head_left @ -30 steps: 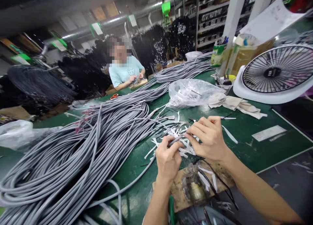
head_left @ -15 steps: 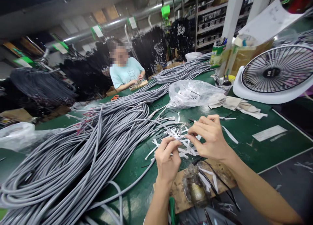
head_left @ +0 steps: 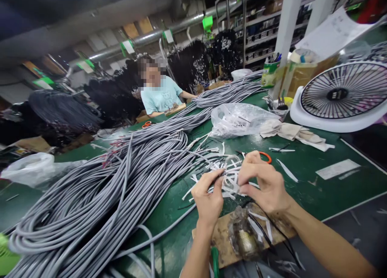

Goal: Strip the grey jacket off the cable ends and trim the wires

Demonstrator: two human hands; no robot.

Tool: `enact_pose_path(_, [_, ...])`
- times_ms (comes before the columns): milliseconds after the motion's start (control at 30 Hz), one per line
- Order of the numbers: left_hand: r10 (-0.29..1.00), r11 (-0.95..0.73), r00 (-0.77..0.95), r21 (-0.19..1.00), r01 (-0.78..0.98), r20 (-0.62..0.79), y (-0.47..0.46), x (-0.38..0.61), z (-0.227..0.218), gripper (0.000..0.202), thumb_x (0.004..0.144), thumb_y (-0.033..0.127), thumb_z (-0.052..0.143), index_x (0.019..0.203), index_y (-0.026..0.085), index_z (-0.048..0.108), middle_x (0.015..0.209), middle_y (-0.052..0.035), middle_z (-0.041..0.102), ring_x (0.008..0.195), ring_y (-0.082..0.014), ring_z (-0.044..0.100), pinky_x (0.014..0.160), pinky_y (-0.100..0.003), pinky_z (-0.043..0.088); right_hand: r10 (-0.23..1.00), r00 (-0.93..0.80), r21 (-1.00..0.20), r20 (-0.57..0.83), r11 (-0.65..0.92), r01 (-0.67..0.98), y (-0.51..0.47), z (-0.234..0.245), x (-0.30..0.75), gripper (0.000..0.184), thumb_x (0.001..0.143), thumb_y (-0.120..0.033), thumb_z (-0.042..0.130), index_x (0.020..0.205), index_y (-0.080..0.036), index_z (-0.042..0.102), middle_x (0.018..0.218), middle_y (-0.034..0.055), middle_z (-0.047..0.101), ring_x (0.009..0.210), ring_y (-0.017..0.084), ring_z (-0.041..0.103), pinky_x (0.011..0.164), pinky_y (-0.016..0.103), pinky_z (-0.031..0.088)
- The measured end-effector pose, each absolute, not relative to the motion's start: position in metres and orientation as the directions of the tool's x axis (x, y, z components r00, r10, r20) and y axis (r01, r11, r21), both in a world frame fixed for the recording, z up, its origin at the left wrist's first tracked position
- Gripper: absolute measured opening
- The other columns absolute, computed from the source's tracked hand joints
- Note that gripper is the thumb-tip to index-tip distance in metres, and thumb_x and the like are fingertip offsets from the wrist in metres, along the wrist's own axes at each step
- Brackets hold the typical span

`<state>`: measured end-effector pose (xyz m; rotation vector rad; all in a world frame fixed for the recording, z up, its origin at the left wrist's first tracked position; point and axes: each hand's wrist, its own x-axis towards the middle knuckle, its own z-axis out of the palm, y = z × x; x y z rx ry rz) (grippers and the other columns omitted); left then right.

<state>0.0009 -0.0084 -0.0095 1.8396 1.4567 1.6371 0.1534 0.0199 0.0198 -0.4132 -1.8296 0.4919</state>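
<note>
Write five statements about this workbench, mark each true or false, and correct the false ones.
1. The left hand and right hand are both among the white strips. True.
2. An orange scissor handle shows just beyond the right hand. True.
3. The gray cables sit coiled inside a cardboard box. False: they lie heaped on the green table.
4. The co-worker across the table wears a black shirt. False: the shirt is light blue.
5. A clear plastic bag lies on the table beyond the hands. True.
</note>
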Motion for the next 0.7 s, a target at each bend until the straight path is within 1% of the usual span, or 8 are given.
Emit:
enact_pose_path(100, [0.865,-0.372,-0.184,0.843,0.389,0.467,-0.008,0.004,-0.010,0.018,0.078,0.018,0.054,0.090,0.018,0.068,0.078,-0.0040,0.068,0.071,-0.0145,0.062,0.068,-0.025,0.047,0.623,-0.136,-0.632,0.770,0.718,-0.292,0.023,0.016,0.154,0.017,0.080,-0.036,0.053,0.072,-0.021,0.051,0.056,-0.0028,0.044,0.056,0.013,0.041,0.059,0.031,0.033])
enact_pose_path(167, [0.909,-0.301,-0.203,0.910,0.285,0.364,-0.007,0.006,-0.010,0.018,0.079,0.023,0.054,0.089,0.016,0.068,0.060,-0.0010,0.063,0.054,-0.0108,0.056,0.055,-0.022,0.044,0.707,0.027,-0.653,0.707,0.666,-0.361,0.026,0.014,0.153,0.019,0.081,-0.039,0.051,0.074,-0.021,0.050,0.056,-0.0040,0.039,0.051,0.011,0.037,0.055,0.029,0.034])
enact_pose_path(233, [0.933,-0.251,-0.225,0.957,0.146,0.279,-0.006,0.007,-0.009,0.019,0.080,0.026,0.053,0.082,0.014,0.067,0.051,0.0017,0.055,0.043,-0.0066,0.046,0.045,-0.018,0.037,0.724,0.249,-0.674,0.643,0.690,-0.264,0.028,0.012,0.153,0.016,0.081,-0.037,0.052,0.076,-0.021,0.052,0.059,-0.0033,0.041,0.051,0.010,0.038,0.053,0.028,0.035])
enact_pose_path(333, [0.945,-0.237,-0.255,0.965,-0.112,0.203,-0.003,0.004,-0.008,0.019,0.079,0.030,0.055,0.077,0.013,0.063,0.057,0.0023,0.053,0.040,-0.0016,0.036,0.039,-0.014,0.027,0.623,0.463,-0.714,0.630,0.699,0.031,0.027,0.013,0.151,0.009,0.082,-0.028,0.051,0.081,-0.021,0.056,0.070,-0.0004,0.051,0.057,0.010,0.045,0.054,0.025,0.037])
enact_pose_path(400, [0.957,-0.215,-0.247,0.941,-0.259,0.151,-0.002,0.002,-0.007,0.020,0.077,0.031,0.059,0.086,0.014,0.062,0.059,0.0024,0.053,0.039,0.0000,0.033,0.037,-0.013,0.023,0.632,0.343,-0.712,0.695,0.671,0.205,0.024,0.014,0.148,0.007,0.082,-0.022,0.051,0.083,-0.020,0.058,0.072,0.0000,0.056,0.059,0.010,0.048,0.053,0.023,0.037])
enact_pose_path(533, [0.968,-0.180,-0.229,0.913,-0.365,0.099,-0.001,0.001,-0.005,0.027,0.074,0.029,0.063,0.096,0.014,0.061,0.058,0.0022,0.051,0.038,0.0006,0.033,0.037,-0.012,0.022,0.675,-0.137,-0.593,0.725,0.712,0.376,0.020,0.008,0.135,0.009,0.081,-0.018,0.052,0.081,-0.018,0.061,0.067,-0.0003,0.060,0.053,0.009,0.049,0.052,0.022,0.038])
enact_pose_path(600, [0.968,-0.183,-0.229,0.913,-0.365,0.103,-0.002,0.002,-0.004,0.026,0.074,0.029,0.063,0.094,0.014,0.062,0.058,0.0024,0.050,0.038,0.0008,0.032,0.037,-0.012,0.022,0.657,-0.215,-0.538,0.722,0.729,0.423,0.019,0.004,0.129,0.012,0.083,-0.019,0.050,0.082,-0.017,0.062,0.068,0.0008,0.062,0.055,0.010,0.052,0.055,0.022,0.039])
enact_pose_path(700, [0.967,-0.192,-0.225,0.920,-0.341,0.118,-0.003,0.002,-0.005,0.025,0.074,0.029,0.062,0.094,0.014,0.063,0.058,0.0024,0.050,0.038,0.0008,0.033,0.036,-0.012,0.022,0.647,-0.225,-0.494,0.728,0.724,0.481,0.019,-0.001,0.125,0.014,0.084,-0.020,0.049,0.083,-0.017,0.063,0.071,0.0020,0.064,0.060,0.011,0.056,0.058,0.022,0.040])
